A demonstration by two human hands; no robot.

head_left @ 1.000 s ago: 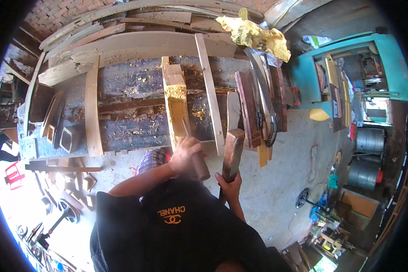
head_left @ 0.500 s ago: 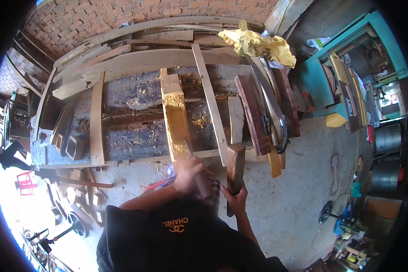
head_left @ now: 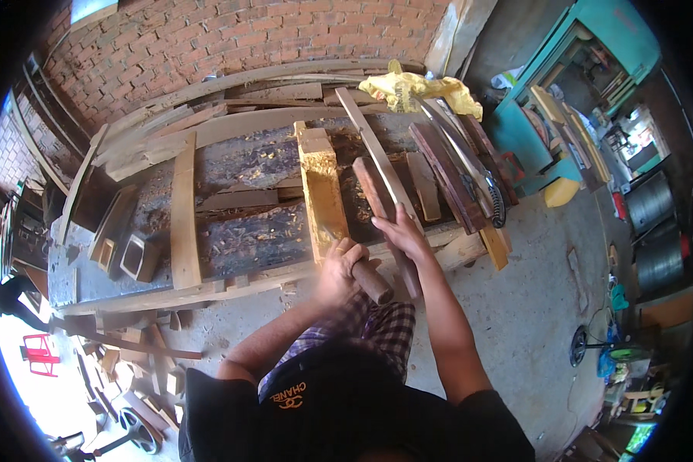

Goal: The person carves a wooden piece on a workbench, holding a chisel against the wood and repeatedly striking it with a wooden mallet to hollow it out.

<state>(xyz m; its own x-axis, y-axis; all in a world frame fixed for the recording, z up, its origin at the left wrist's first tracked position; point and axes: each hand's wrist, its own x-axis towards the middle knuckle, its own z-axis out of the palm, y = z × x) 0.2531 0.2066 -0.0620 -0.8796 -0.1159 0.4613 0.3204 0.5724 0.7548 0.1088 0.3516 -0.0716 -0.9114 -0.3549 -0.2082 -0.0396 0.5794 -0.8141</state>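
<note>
Lettering (head_left: pixel 289 392), gold on black shirt (head_left: pixel 354 412), chisel (head_left: pixel 373 282) in left hand (head_left: pixel 339 271)

Black short-sleeved top (head_left: pixel 323 423), loose sleeves (head_left: pixel 494 422) ending above the elbows, small orange-gold print (head_left: pixel 289 395) on the front, emblem plus one line of lettering, checked trousers (head_left: pixel 395 333), dark purple and pale, forearms (head_left: pixel 454 331) uncovered, left hand (head_left: pixel 336 276) and right hand (head_left: pixel 403 233) bare

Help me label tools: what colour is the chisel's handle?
The handle is brown, best seen in the head view.

White glare lower left, dark curved rim
</note>
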